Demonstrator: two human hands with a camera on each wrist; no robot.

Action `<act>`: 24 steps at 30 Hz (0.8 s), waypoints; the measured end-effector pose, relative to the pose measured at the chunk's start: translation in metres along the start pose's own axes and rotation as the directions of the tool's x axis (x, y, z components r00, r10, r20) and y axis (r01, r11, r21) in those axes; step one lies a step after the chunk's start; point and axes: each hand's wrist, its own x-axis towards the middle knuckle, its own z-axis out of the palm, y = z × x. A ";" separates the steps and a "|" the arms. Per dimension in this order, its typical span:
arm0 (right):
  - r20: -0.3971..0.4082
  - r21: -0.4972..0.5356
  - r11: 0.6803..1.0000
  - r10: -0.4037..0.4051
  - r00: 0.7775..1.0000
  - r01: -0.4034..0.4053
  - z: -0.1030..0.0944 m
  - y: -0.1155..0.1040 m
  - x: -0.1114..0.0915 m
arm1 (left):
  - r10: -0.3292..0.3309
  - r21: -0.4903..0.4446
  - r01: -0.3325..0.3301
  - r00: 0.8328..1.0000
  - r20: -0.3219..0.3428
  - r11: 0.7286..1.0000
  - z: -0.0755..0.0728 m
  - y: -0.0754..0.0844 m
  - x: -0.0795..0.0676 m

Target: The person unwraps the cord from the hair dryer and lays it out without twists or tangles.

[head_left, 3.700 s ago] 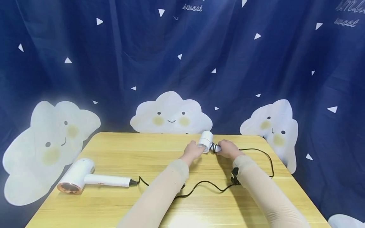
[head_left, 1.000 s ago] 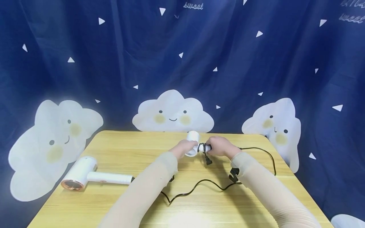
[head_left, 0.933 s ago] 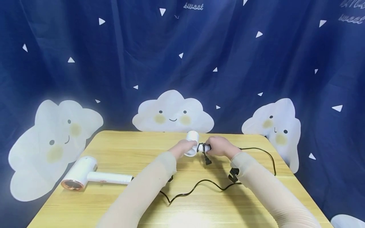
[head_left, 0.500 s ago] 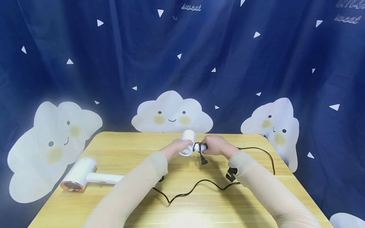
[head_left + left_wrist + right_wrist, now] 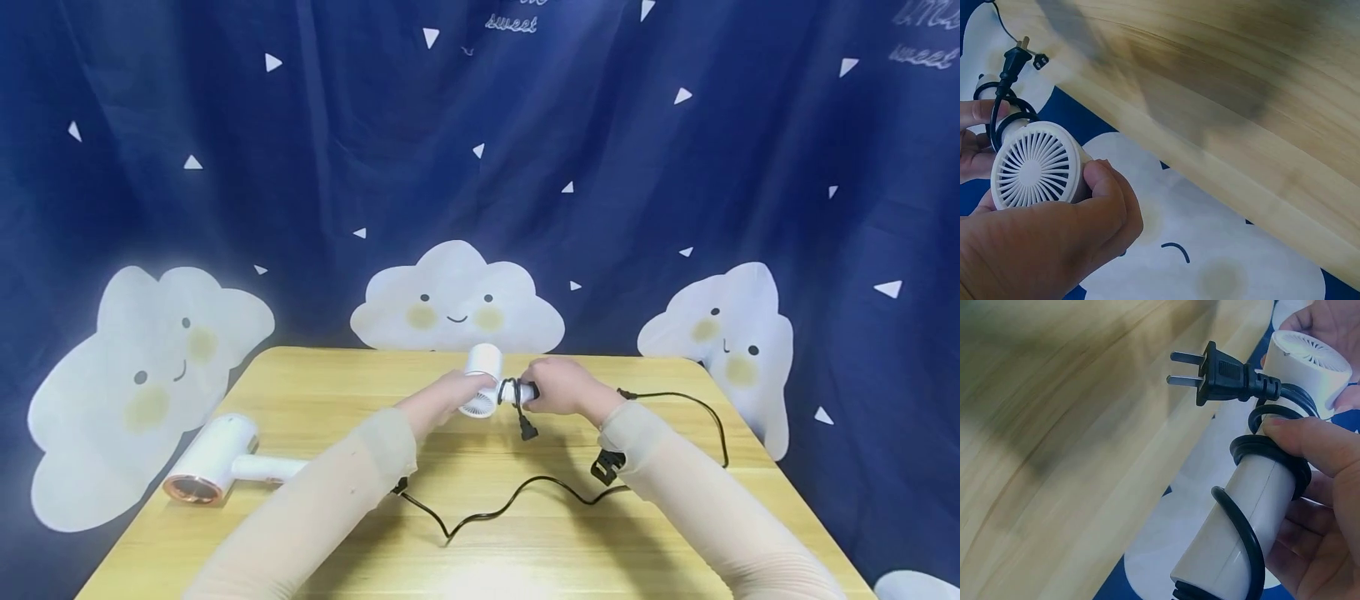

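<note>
A white hair dryer (image 5: 483, 360) is held by both hands near the table's far edge, tilted. My left hand (image 5: 444, 395) grips its round body, thumb and fingers on either side of the slatted grille (image 5: 1030, 169). My right hand (image 5: 562, 387) holds the handle (image 5: 1247, 506), the thumb pressing on the black cord (image 5: 1272, 450) wound round it. A two-pin plug (image 5: 1225, 376) sticks out from the windings and dangles below the handle in the head view. The palm side of the left hand is hidden in the head view.
A second, larger white hair dryer (image 5: 217, 454) with a copper-coloured rim lies at the left, its handle partly behind the left sleeve. Its black cord (image 5: 498, 514) snakes over the wooden table (image 5: 465, 558), with a small black plug end (image 5: 627, 394) beyond the right wrist.
Both hands have carried the smaller hair dryer leftward. Its plug, out of sight at first, now hangs below the handle. The left sleeve covers more of the larger dryer's handle.
</note>
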 end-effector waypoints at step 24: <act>-0.032 -0.044 0.999 -0.004 0.999 0.003 -0.010 -0.024 0.003 | 0.031 0.081 -0.021 0.992 -0.122 0.997 -0.019 -0.011 -0.026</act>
